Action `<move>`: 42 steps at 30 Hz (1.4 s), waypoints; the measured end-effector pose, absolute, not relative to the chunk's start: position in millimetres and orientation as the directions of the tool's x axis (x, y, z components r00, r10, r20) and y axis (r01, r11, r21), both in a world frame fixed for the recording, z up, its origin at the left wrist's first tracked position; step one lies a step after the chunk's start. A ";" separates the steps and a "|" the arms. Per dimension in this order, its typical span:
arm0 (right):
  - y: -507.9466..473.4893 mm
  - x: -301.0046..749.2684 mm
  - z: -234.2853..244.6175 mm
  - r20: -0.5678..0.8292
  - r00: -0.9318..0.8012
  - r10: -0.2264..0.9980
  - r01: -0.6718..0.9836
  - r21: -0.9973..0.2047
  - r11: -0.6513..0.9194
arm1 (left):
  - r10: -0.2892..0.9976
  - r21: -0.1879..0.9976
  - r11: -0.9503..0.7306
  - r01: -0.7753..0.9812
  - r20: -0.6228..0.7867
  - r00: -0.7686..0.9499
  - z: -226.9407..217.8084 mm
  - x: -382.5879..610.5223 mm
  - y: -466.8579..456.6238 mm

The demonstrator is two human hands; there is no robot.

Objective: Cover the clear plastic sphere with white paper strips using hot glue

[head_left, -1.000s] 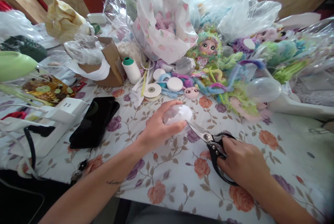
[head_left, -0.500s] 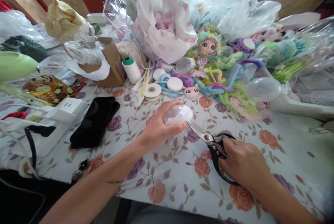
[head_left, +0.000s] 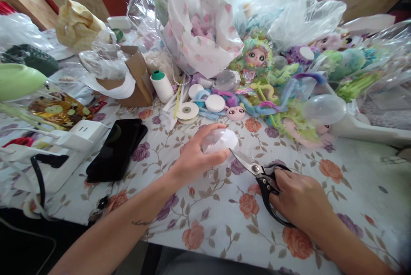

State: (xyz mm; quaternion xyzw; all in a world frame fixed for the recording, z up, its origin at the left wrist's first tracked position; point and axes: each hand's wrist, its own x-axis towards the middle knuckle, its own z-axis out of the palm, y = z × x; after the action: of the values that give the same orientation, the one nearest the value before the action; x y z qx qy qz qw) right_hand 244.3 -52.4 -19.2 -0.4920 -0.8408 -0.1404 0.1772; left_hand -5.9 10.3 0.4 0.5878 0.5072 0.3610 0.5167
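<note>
My left hand (head_left: 201, 151) is wrapped round a clear plastic dome (head_left: 214, 141) with a white patch on its right side, held just over the flowered tablecloth. In my right hand (head_left: 297, 193) are scissors (head_left: 268, 181) with black handles. Their silver blades look closed, and the tip meets the dome's lower right edge beside my left thumb. Whether the tip cuts into the plastic cannot be made out. Past the dome lie a pink doll face (head_left: 235, 113), white round discs (head_left: 215, 103) and a ribbon spool (head_left: 188, 111).
Two black phones (head_left: 112, 151) and a white power strip (head_left: 61, 159) lie at the left. Behind are a cardboard box (head_left: 138, 78), a thread cone (head_left: 161, 87), a strawberry-print bag (head_left: 205, 52) and a doll (head_left: 255, 59). Another clear dome (head_left: 324, 109) is at right.
Almost nothing differs. The dome has shifted very slightly to the right in my left hand, and the scissors have moved a hair with it.
</note>
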 end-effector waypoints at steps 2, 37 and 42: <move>-52.8 244.3 -19.3 0.436 -0.446 0.782 0.882 0.062 0.468 | 0.971 0.975 0.039 0.220 -0.089 0.223 0.6 -5.5 10.3; -50.7 240.6 -20.6 0.460 -0.385 0.800 0.911 0.049 0.410 | 0.983 0.957 -0.130 0.261 0.089 0.161 -7.9 -3.8 8.9; -50.7 240.6 -20.3 0.467 -0.399 0.789 0.907 0.075 0.414 | 0.983 0.954 -0.129 0.271 0.086 0.165 -8.8 -3.9 9.0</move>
State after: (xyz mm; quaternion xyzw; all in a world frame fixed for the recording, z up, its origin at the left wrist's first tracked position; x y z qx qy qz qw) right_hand 240.6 -50.7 -20.3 -0.5167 -0.8207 -0.1611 0.1829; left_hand -3.9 9.0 -8.8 0.6287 0.4983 0.4112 0.4328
